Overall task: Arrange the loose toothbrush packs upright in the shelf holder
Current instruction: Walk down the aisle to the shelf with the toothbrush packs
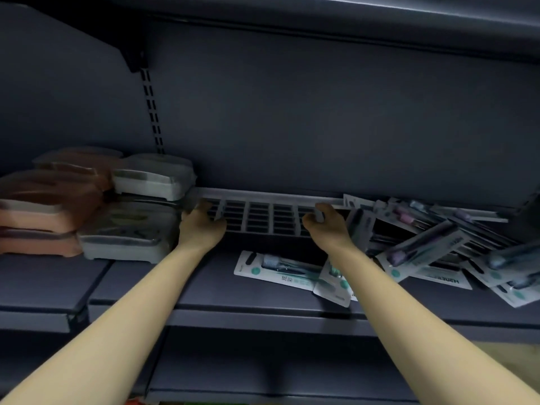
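Observation:
A pale slotted shelf holder (263, 217) lies along the back of the dark shelf. My left hand (201, 226) grips the holder's left end, fingers curled over its bars. My right hand (327, 223) grips the grid further right, near its middle. One toothbrush pack (277, 270) lies flat on the shelf in front of the holder, between my forearms. A second pack (333, 283) leans under my right forearm. Several more toothbrush packs (432, 252) lie heaped at the right, some tipped against the holder's right part.
Stacked soap boxes, grey (152, 182) and brown-pink (43, 217), fill the shelf's left side right beside the holder's end. The shelf front edge (263, 314) runs below. A slotted upright (152, 112) and the upper shelf (350, 13) bound the space.

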### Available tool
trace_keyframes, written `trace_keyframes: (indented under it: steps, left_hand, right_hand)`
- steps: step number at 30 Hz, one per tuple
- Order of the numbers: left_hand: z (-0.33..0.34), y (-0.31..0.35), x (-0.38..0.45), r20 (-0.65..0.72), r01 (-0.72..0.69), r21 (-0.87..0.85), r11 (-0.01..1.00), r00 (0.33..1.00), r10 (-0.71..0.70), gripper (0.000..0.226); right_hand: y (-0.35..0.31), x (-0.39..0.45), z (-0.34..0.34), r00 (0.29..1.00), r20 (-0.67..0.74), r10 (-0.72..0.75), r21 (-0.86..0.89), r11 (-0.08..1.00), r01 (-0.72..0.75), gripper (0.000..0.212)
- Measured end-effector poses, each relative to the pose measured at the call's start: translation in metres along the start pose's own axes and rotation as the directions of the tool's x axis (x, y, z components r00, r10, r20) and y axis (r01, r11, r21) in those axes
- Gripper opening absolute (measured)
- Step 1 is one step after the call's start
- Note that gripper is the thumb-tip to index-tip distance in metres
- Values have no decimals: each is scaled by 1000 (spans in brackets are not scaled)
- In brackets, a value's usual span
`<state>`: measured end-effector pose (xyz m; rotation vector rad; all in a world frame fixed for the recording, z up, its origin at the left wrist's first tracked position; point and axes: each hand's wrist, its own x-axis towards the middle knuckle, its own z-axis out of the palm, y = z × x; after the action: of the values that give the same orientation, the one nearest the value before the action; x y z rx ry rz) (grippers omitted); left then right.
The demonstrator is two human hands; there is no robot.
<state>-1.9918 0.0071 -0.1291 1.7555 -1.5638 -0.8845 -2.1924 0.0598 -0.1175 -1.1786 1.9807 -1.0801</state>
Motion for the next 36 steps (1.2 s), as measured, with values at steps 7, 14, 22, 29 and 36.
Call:
trace_keyframes:
  steps: [7, 14, 22, 29, 36]
  left_hand:
    - [6, 1, 5, -40, 1, 111, 994, 999, 4, 49]
    - [12, -2, 3, -61, 12, 191, 982, 998, 0, 48]
    - [19, -11, 15, -66, -55, 123, 991, 996, 63, 43]
    - [28, -11, 16, -107, -98, 148, 984, 988, 115, 42]
    - [37, -8, 13, -89, -110, 132, 985, 988, 123, 43]
  right_hand:
    - [8, 10, 9, 999, 28, 23, 46, 999, -25, 55]
    - [12, 15, 10, 999, 16, 38, 3, 999, -38, 55]
    - [15, 21, 5, 993, -15, 120, -53, 991, -120, 51]
    - [18, 26, 1, 994, -27, 109, -57, 992, -110, 57]
    - [24, 33, -8, 993, -48, 105, -110, 988, -109, 56]
